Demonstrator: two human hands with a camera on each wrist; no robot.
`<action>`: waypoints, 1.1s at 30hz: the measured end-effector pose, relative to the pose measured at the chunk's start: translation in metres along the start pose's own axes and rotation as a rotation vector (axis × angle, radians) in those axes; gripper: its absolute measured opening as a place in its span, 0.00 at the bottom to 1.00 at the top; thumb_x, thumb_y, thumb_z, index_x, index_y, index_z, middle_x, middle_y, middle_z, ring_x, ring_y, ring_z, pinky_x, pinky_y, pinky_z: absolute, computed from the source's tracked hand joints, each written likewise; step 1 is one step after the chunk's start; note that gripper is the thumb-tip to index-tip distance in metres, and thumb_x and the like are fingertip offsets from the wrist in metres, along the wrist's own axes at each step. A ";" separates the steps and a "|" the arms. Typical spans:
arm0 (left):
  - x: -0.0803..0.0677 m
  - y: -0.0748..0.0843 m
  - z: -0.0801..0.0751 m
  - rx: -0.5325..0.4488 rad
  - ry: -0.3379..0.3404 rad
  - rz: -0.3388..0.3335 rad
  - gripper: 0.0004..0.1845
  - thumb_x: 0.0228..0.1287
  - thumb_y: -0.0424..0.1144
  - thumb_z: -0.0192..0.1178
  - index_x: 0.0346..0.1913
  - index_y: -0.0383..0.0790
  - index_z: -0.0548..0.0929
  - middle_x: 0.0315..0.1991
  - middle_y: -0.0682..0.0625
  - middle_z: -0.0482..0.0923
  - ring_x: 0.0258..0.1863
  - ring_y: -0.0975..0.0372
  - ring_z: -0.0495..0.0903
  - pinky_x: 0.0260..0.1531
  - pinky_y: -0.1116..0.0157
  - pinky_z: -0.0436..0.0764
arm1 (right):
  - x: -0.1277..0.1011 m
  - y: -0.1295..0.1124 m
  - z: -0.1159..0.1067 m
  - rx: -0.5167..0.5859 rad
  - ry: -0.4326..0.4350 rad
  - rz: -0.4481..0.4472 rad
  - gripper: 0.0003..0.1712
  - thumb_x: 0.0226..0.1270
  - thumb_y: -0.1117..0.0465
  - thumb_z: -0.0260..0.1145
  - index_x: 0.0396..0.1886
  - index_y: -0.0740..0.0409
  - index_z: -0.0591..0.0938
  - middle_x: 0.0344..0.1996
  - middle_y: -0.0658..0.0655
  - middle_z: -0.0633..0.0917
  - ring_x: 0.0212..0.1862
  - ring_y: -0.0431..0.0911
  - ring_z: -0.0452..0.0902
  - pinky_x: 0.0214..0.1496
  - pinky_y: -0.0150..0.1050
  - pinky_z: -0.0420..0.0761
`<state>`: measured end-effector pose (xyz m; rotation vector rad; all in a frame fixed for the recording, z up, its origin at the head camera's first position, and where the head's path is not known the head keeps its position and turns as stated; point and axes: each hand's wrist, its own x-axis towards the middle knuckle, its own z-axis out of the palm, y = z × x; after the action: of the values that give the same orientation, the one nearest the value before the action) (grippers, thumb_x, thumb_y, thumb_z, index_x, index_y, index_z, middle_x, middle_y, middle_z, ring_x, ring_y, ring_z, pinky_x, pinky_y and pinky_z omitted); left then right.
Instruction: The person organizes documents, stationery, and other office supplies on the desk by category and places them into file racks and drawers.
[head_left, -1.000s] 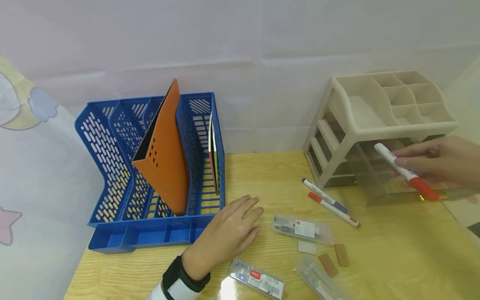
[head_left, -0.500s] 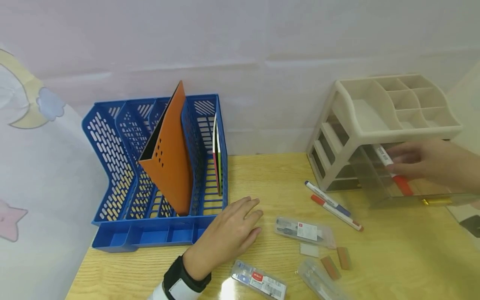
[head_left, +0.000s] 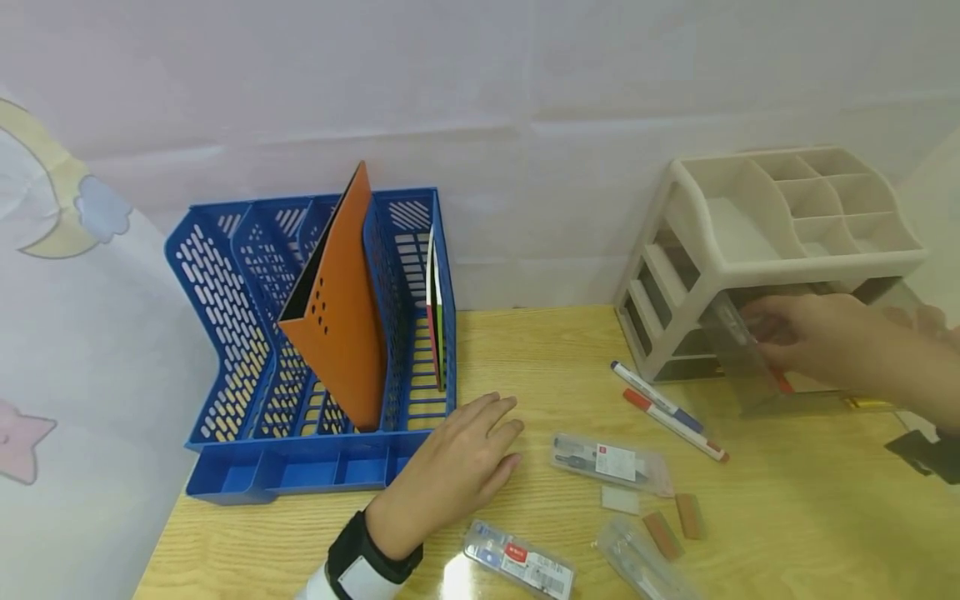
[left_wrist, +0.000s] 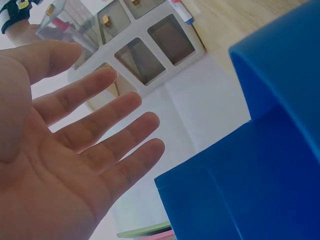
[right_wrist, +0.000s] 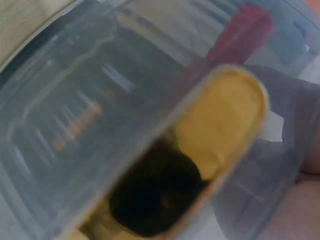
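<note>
Red-capped marker (head_left: pixel 759 357) inside open clear drawer (head_left: pixel 806 392) of beige organizer (head_left: pixel 678 250), long axis running 11 to 5 o'clock, red cap at 5. Held by right hand (head_left: pixel 813 337), fingers curled around barrel, reaching in from 3 o'clock. Left hand (head_left: pixel 450 475) flat on table (head_left: pixel 787 517), fingers straight, relaxed, well apart at 8 o'clock, beside blue file rack (head_left: pixel 247 350).

The table (head_left: pixel 787 517) is pale wood-grain with a slight sheen. The file rack (head_left: pixel 225 333) is perforated blue plastic, the organiser (head_left: pixel 720 242) matt beige plastic, its drawer (head_left: pixel 757 383) clear glossy plastic with a brass-coloured knob (right_wrist: pixel 220 120). 3 cases (head_left: pixel 607 462) are clear plastic.
</note>
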<state>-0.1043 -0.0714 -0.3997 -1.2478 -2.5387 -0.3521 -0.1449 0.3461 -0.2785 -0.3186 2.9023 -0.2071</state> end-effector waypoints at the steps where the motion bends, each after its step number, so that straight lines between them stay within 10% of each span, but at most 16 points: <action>1: 0.000 0.000 0.000 0.001 -0.007 -0.003 0.18 0.68 0.45 0.68 0.56 0.42 0.86 0.64 0.43 0.81 0.67 0.51 0.78 0.69 0.56 0.76 | 0.000 0.000 0.002 0.003 0.005 -0.004 0.24 0.70 0.64 0.67 0.60 0.74 0.78 0.41 0.65 0.91 0.44 0.65 0.88 0.40 0.61 0.86; 11: 0.001 0.000 0.001 0.012 -0.060 -0.023 0.18 0.70 0.46 0.67 0.58 0.43 0.86 0.65 0.44 0.81 0.68 0.52 0.77 0.70 0.56 0.76 | -0.002 -0.010 0.007 -0.039 0.039 -0.018 0.23 0.66 0.71 0.63 0.59 0.77 0.76 0.35 0.69 0.89 0.33 0.62 0.87 0.29 0.51 0.85; 19: 0.001 -0.001 0.001 0.030 -0.040 -0.015 0.18 0.68 0.47 0.69 0.55 0.43 0.86 0.63 0.44 0.82 0.67 0.50 0.78 0.69 0.55 0.76 | -0.027 -0.020 0.008 -0.126 0.347 -0.126 0.16 0.71 0.71 0.62 0.55 0.76 0.80 0.29 0.68 0.87 0.17 0.37 0.66 0.14 0.29 0.66; 21: 0.002 -0.002 0.001 0.034 -0.031 -0.016 0.18 0.67 0.47 0.69 0.55 0.42 0.86 0.63 0.43 0.82 0.66 0.50 0.79 0.68 0.54 0.77 | -0.035 -0.026 0.007 -0.106 0.430 -0.107 0.17 0.74 0.69 0.60 0.57 0.74 0.80 0.39 0.75 0.87 0.23 0.47 0.78 0.18 0.40 0.78; 25: 0.002 -0.003 0.001 0.038 -0.025 -0.021 0.18 0.68 0.47 0.69 0.56 0.42 0.86 0.63 0.43 0.81 0.66 0.49 0.79 0.68 0.54 0.77 | -0.052 -0.044 0.010 -0.003 0.624 -0.105 0.20 0.77 0.63 0.57 0.62 0.69 0.79 0.53 0.78 0.82 0.48 0.72 0.79 0.59 0.58 0.82; 28: 0.001 -0.004 0.001 0.037 -0.027 -0.022 0.18 0.68 0.47 0.69 0.56 0.42 0.86 0.63 0.43 0.81 0.66 0.49 0.78 0.68 0.54 0.77 | -0.056 -0.053 0.024 0.081 0.853 -0.290 0.23 0.80 0.54 0.54 0.57 0.70 0.82 0.50 0.76 0.84 0.55 0.64 0.79 0.77 0.42 0.68; 33: 0.001 -0.005 0.001 0.036 -0.021 -0.023 0.18 0.68 0.47 0.69 0.56 0.42 0.86 0.63 0.43 0.81 0.66 0.50 0.79 0.68 0.54 0.77 | -0.049 -0.056 0.057 0.143 1.128 -0.681 0.24 0.77 0.51 0.58 0.46 0.70 0.85 0.45 0.67 0.89 0.42 0.57 0.82 0.68 0.22 0.71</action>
<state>-0.1089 -0.0730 -0.4006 -1.2157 -2.5672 -0.2987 -0.0741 0.2971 -0.3150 -1.6052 3.6124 -0.9609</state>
